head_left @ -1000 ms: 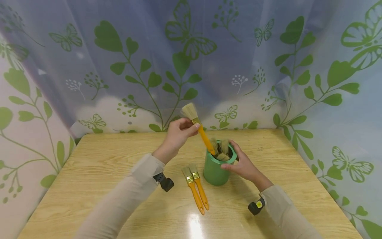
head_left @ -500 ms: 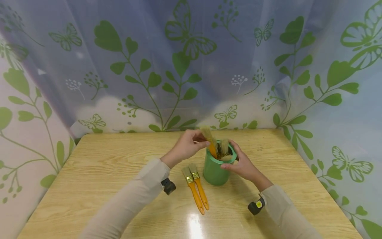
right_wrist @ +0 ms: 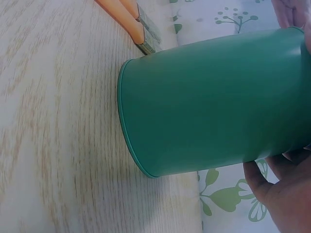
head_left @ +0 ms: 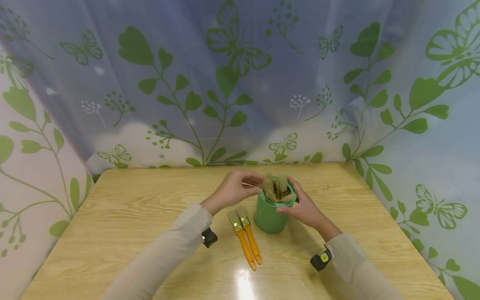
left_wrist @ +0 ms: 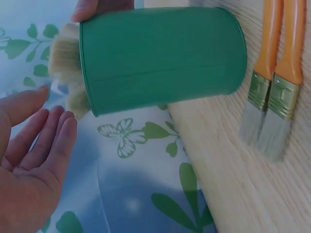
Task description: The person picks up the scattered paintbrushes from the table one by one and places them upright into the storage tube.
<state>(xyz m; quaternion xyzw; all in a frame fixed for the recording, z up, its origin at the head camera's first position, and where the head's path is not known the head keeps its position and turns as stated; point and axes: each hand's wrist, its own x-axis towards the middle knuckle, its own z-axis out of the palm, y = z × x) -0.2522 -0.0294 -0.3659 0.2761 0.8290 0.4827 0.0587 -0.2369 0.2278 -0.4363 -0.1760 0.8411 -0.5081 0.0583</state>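
A green cylindrical can stands upright on the wooden table, with the bristles of several paintbrushes rising above its rim. My right hand grips the can at its upper right side, thumb in front and fingers behind. At the rim's left, my left hand is beside the bristles; the left wrist view shows its fingers loosely bent with nothing between them. Two paintbrushes with orange handles, one left and one right, lie side by side left of the can, bristles pointing away from me.
The light wooden table ends at a patterned curtain with leaves and butterflies, which also lines both sides. A black wrist camera sits on each wrist, the left one close to the lying brushes.
My left hand has lowered a paintbrush handle-first into the can and let it go; its bristles now stick out at the rim. The right hand keeps its hold on the can.
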